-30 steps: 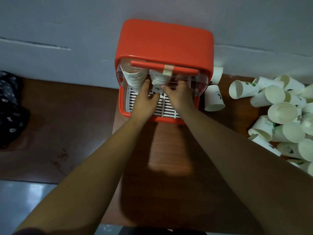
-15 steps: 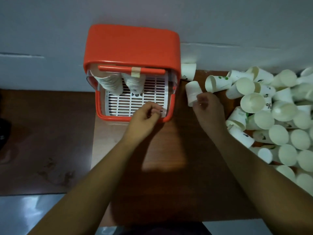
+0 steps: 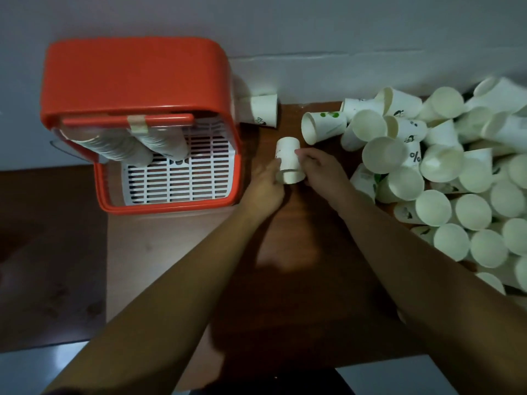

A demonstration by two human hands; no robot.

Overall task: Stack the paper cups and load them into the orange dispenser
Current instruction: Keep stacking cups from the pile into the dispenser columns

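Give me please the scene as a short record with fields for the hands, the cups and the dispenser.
left hand: holds the held cups from the left
right hand: pinches them from the right
held cups: two, partly nested
orange dispenser: against the wall, two cup stacks inside
loose cups: a pile on the table, right of the hands

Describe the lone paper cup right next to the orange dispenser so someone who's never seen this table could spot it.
Find the orange dispenser on the left of the wooden table. Against the wall, just off its right side, sits the paper cup. It is apart from the heap of cups farther right, and unlike the nested cups nearby, nobody holds it.
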